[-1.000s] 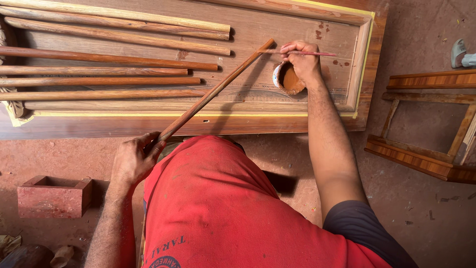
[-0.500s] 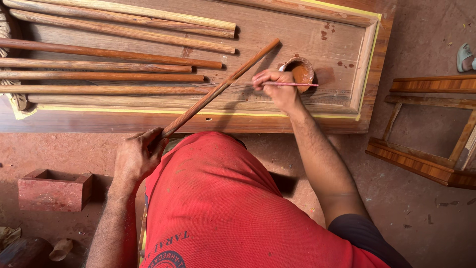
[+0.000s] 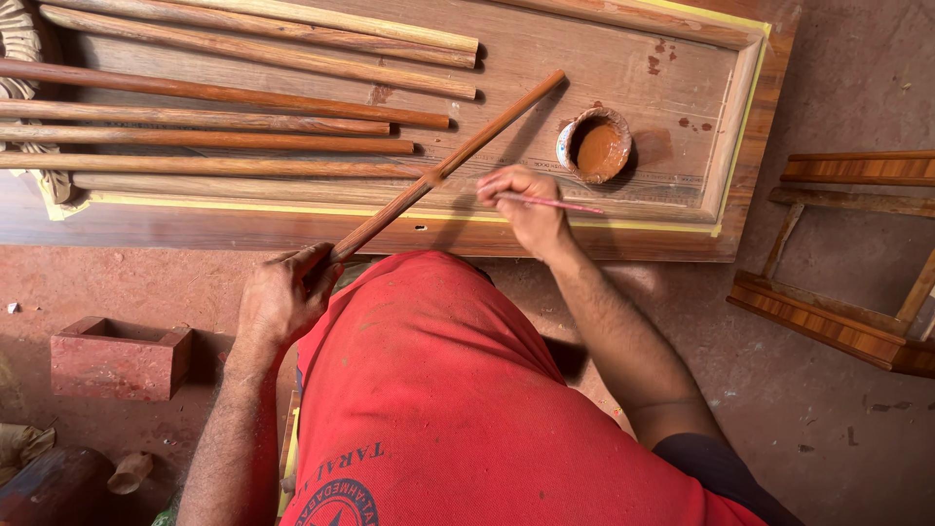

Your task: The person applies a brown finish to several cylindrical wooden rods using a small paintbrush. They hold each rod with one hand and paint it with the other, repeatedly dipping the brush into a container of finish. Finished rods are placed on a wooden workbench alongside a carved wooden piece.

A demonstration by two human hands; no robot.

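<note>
Just beyond the right hand (image 3: 526, 209), whose grip pinches a thin brush (image 3: 550, 204), the stain pot (image 3: 595, 145) could tip if knocked by the rod (image 3: 438, 173) clenched in the left hand (image 3: 282, 297).

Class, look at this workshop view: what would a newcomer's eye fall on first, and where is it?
The long wooden rod slants across the centre, gripped at its lower end by the left hand. Beside it the right hand holds a thin brush, just below a small bowl of brown stain on the wooden panel.
</note>
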